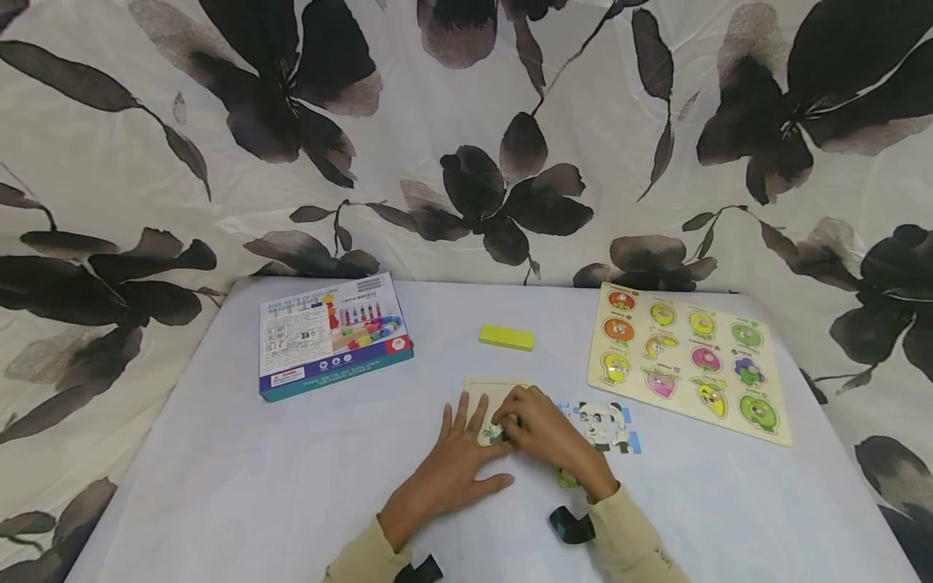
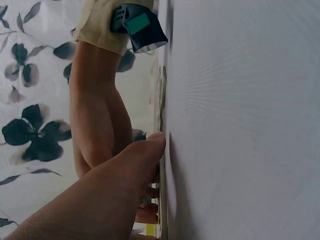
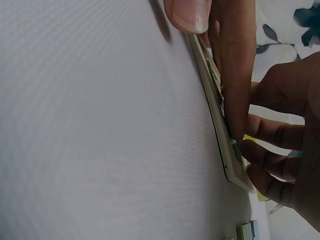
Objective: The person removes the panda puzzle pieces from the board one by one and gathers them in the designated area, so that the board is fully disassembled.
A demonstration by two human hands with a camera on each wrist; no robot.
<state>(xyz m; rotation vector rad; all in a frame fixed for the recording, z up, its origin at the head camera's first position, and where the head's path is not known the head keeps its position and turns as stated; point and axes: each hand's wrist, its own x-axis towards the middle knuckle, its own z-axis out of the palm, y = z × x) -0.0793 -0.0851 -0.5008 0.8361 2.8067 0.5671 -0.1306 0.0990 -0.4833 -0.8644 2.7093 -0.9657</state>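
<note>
Nearest on the bench (image 1: 240, 486), left hand (image 1: 455, 461) lies flat, fingers spread, on one small puzzle board (image 1: 496, 393); right hand (image 1: 543, 429) pinches one piece (image 1: 494, 433) onto it. Beyond: one panda puzzle (image 1: 605, 425), one yellow block (image 1: 506, 337), one box (image 1: 334, 336), one peg puzzle (image 1: 688, 360).

Box (image 1: 334, 336) left, fruit board (image 1: 688, 360) right.

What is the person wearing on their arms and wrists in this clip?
Both hands are bare, the left hand and the right hand. Each arm has a pale beige long sleeve with a turned cuff. A small black wrist device with a teal-green face sits at each wrist; no rings visible.
</note>
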